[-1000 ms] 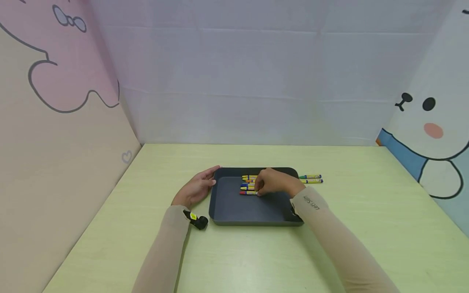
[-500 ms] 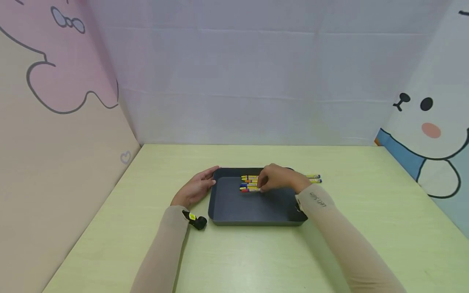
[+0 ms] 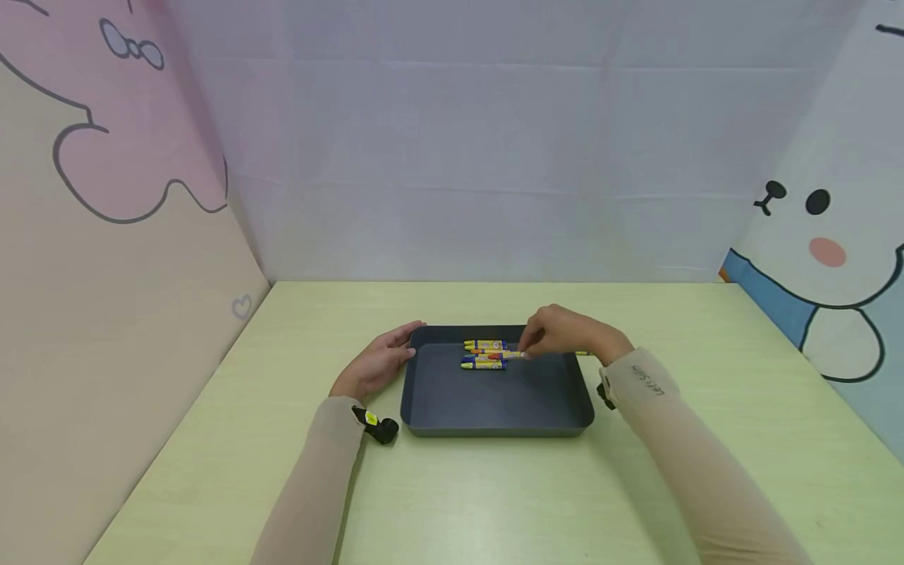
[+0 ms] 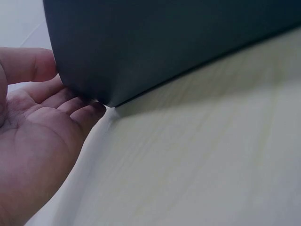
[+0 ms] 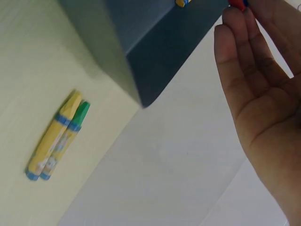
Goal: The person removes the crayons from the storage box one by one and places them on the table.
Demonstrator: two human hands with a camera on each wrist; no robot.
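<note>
The sheet [image 3: 438, 173] at the back is pale and creased; the side walls carry printed cartoon figures, cut off by the frame edges. Before it lies the table [image 3: 452, 502], pale yellow-green with a faint wood grain, its near edge out of frame. The two long sleeves [image 3: 304, 479] are beige, the right one lettered near the cuff.

The tray [image 3: 494, 400] is dark grey, smooth and rectangular, with rounded corners and raised walls. The left hand [image 3: 377, 362] rests against its far left corner, thumb at the rim and fingers extended along the outside; some fingertips are hidden behind the tray. The right hand [image 3: 565, 331] is over the tray's far right part, fingertips drawn together in a pinch on the red crayon [image 3: 503, 355]. In the head view this crayon lies across the sight of those inside; how high it is cannot be judged. The right-wrist view cuts it off at the top, leaving a bit of red tip. A black device [image 3: 381, 430] sits at the left cuff.

The crayon row [image 3: 485, 345] in the tray has yellow wrappers and tapered tips, yellow, orange and blue among them, partly covered by the red one. Right of the tray, on the table, a yellow crayon [image 5: 52, 136] and a green crayon [image 5: 66, 142] lie side by side; the right hand hides most of them from the head camera.
</note>
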